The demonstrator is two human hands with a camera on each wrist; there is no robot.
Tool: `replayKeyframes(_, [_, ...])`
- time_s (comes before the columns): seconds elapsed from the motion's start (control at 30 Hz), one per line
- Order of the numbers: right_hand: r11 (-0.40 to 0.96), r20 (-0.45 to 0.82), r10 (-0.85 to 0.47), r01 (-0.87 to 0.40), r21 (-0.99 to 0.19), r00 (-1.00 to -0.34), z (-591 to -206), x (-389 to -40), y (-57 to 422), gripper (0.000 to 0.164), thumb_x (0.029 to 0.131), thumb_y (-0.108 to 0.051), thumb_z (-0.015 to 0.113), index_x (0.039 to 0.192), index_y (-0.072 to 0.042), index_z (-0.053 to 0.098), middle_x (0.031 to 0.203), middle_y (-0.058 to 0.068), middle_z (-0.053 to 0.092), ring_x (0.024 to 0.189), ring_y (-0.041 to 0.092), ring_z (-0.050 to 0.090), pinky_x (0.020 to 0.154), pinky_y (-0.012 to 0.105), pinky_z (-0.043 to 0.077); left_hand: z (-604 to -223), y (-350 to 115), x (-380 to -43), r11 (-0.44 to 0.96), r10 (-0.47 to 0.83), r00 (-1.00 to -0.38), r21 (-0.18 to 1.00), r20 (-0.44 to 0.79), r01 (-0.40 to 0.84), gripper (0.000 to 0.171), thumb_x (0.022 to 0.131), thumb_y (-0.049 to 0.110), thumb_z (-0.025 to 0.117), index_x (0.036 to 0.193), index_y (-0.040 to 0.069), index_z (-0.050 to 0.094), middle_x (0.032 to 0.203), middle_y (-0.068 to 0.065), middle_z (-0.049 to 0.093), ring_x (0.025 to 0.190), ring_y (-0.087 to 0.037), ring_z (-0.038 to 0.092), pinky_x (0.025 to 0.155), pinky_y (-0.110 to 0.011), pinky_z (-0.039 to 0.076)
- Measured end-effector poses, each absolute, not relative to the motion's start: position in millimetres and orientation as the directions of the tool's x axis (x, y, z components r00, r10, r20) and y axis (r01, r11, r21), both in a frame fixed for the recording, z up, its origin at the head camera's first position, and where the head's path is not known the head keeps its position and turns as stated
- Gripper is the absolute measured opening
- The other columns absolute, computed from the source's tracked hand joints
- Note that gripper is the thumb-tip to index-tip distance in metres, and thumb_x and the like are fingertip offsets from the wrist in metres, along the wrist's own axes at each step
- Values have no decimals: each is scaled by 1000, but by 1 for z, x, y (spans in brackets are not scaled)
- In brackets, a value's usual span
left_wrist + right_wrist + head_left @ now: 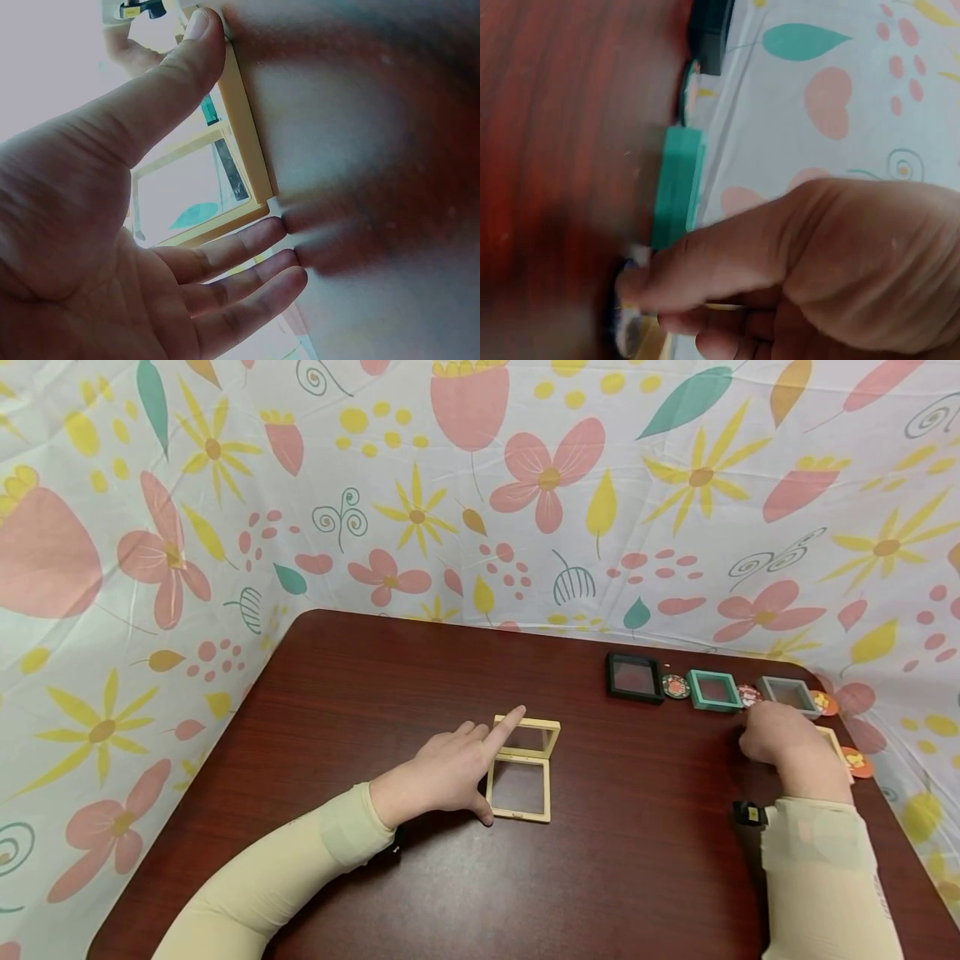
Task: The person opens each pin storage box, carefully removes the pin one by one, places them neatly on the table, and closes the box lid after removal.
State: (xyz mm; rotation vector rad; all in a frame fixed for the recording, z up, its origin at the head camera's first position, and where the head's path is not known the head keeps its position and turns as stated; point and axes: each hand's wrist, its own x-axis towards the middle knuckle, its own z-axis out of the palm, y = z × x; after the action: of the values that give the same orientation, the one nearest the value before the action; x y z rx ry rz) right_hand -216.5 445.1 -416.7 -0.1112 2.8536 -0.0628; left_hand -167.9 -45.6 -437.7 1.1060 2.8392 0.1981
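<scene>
A pale yellow hinged display frame [517, 789] lies unfolded on the table, its clear-windowed far half tilted up. My left hand [442, 772] spans its left side with fingers extended, thumb by the near corner and index finger over the far half. In the left wrist view, the thumb and fingertips [274, 225] lie along the yellow frame [247, 127]. At the table's right side, my right hand [795, 747] pinches a small round disc [628, 330] with a dark blue edge, partly hidden by the thumb in the right wrist view.
Along the table's back right stand a black frame [633, 677], a teal frame [715, 691] and a grey frame [787, 695]. Patterned discs lie beside them, including a green-edged one [675, 686] and an orange one [857, 762]. A floral cloth [450, 527] hangs behind the table [600, 877].
</scene>
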Motion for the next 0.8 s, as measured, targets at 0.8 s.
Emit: replayKeyframes(0.8, [728, 114, -224, -245, -640, -968, -407, -195, 270, 42, 96, -58, 53, 120, -27, 68, 105, -1, 70, 85, 16, 63, 73, 41, 48, -438, -44, -169, 730, 680, -731, 133, -46, 671, 162, 44, 69, 88, 152, 30, -26, 104, 2, 54, 94, -17, 48, 62, -28, 47])
